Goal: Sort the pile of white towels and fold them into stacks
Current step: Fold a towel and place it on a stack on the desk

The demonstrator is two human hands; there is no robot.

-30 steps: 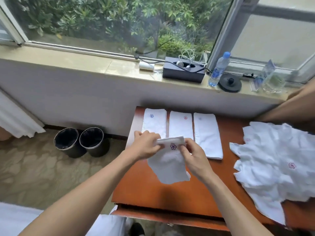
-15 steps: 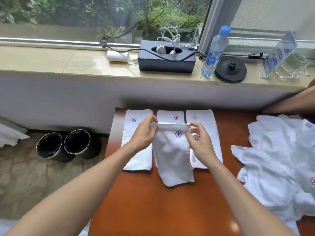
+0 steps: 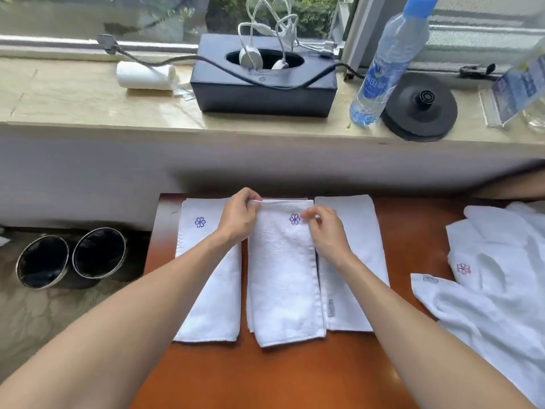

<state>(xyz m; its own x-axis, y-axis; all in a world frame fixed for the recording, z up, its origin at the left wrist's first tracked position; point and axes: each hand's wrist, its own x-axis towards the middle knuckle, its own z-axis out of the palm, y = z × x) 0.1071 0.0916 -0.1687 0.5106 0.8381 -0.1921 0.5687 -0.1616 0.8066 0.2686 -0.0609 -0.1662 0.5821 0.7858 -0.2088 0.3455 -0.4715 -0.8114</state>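
A folded white towel with a purple flower mark lies flat on the middle stack of three on the wooden table. My left hand pinches its far left corner. My right hand rests at its far right edge beside the flower mark, fingers curled at the cloth. The left stack shows a blue flower. The right stack shows a plain top with a small label. A loose pile of unfolded white towels lies at the table's right side.
Two dark bins stand on the floor left of the table. On the window sill sit a rolled cloth, a black box with cables, a water bottle, a black kettle base and a card stand.
The towel that hung from both hands above the table now lies on the middle stack, covering its red flower. Both hands moved down and forward with it.
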